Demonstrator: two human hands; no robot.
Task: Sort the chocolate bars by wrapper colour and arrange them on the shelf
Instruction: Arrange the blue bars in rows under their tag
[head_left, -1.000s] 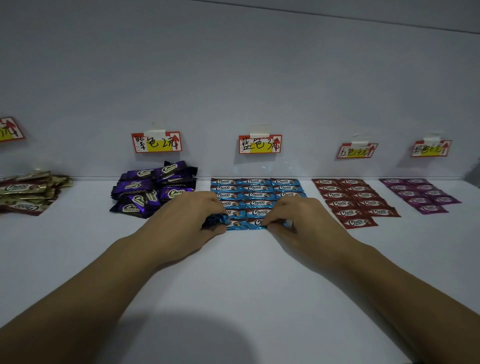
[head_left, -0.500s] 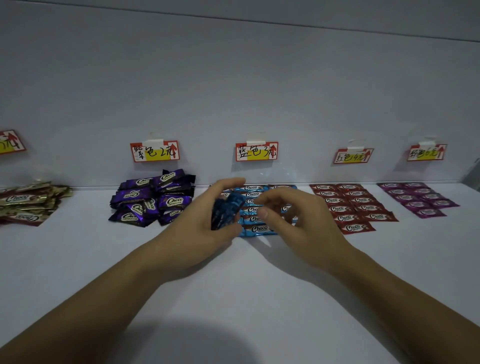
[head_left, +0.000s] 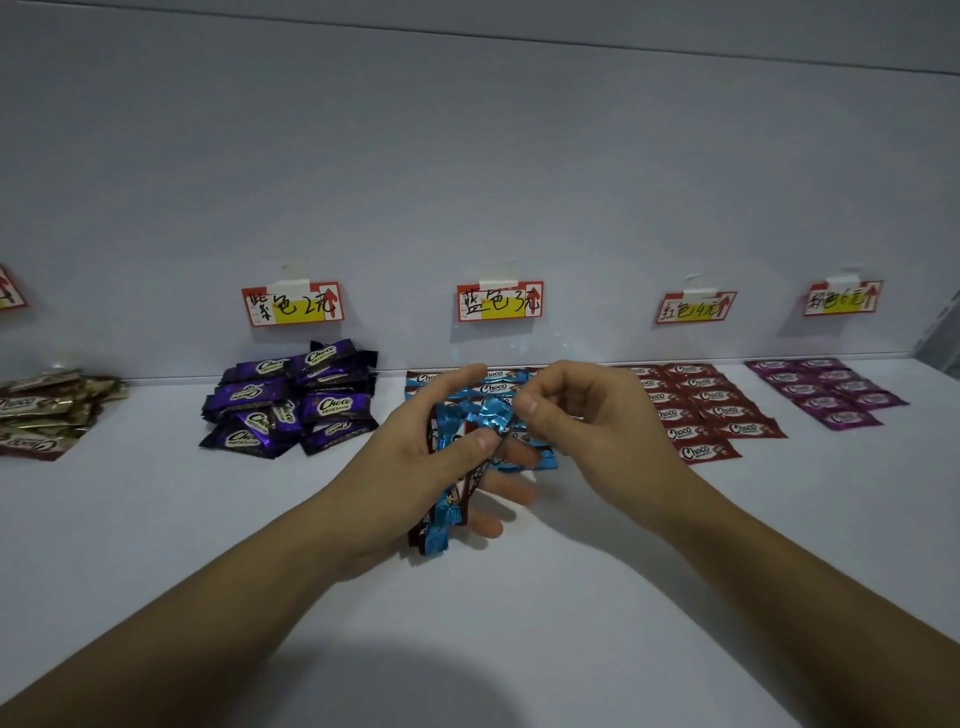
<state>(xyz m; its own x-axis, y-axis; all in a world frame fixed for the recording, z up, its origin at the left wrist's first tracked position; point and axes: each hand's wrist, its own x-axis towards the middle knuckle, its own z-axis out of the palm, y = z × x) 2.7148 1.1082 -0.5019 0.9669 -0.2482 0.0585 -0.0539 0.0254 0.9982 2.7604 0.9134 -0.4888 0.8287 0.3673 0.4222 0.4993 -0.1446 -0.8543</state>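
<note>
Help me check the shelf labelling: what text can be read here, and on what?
"紫色2元": tag above the purple bars.
"蓝色3元": tag above the blue bars.
"红色4元", roughly: tag above the red bars.
"Choco": bar wrappers.
Far-right tag, far-left tag: unreadable.

Left hand (head_left: 415, 467), right hand (head_left: 587, 421): bare; forearms apparently sleeveless, no jewellery.
</note>
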